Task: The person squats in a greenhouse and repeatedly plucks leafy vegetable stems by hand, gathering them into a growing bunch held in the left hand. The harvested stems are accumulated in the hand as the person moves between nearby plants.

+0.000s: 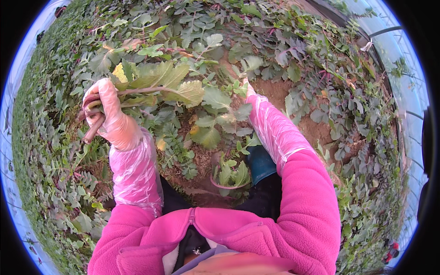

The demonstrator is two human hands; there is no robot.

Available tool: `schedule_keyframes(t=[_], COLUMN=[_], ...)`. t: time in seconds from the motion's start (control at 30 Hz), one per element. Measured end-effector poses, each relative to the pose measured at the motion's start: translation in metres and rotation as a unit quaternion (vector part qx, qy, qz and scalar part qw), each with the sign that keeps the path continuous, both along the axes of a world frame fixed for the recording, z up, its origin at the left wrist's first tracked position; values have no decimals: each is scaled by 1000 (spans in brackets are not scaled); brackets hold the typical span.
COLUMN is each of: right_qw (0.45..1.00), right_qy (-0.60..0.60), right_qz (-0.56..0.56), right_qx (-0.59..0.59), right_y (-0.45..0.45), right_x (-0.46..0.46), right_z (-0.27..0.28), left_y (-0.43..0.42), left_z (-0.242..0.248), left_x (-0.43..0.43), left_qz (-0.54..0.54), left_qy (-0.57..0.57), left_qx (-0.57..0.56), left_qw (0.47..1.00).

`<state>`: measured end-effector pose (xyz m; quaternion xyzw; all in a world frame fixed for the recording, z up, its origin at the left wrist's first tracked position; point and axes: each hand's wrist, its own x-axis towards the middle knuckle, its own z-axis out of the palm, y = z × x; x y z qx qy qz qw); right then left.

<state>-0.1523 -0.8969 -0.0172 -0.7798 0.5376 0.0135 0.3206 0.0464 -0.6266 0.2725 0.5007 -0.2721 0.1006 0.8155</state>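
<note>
In a clear plastic glove, my left hand (pixel 110 113) is closed around several thick reddish leaf stalks (pixel 92 129). Their cut or broken ends stick out at the lower left, and long green leaves (pixel 168 82), one partly yellowed, stretch to the right. My right hand (pixel 248 87), also gloved, reaches in among the plants ahead; leaves hide most of its fingers, so its grip cannot be made out. Below and between the hands grow lobed leafy plants (pixel 209 134).
Dense leafy plants (pixel 51 144) surround me, with bare brown soil (pixel 275 94) at the right of centre. A blue boot (pixel 259 165) stands below my right arm. Greenhouse film (pixel 409 79) with metal hoops curves along the right. At the far lower right is a person in red (pixel 392 252).
</note>
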Motion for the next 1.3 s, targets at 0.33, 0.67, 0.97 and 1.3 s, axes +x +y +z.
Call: schedule_keyframes(t=[0.33, 0.67, 0.97, 1.3], right_qw=[998, 994, 992, 987], right_qy=[-26, -65, -82, -90], right_qz=[41, 58, 66, 84], right_qx=[50, 61, 72, 99], right_y=[13, 15, 17, 7], right_x=[-9, 3, 5, 2], right_z=[-4, -4, -3, -1], left_y=[-4, -7, -11, -15], left_z=[-4, -9, -10, -15], left_x=[1, 1, -5, -4], left_qz=[-3, -29, -48, -30], left_qy=[31, 32, 61, 66], left_qx=[-15, -14, -9, -19], left_qw=[999, 999, 997, 997])
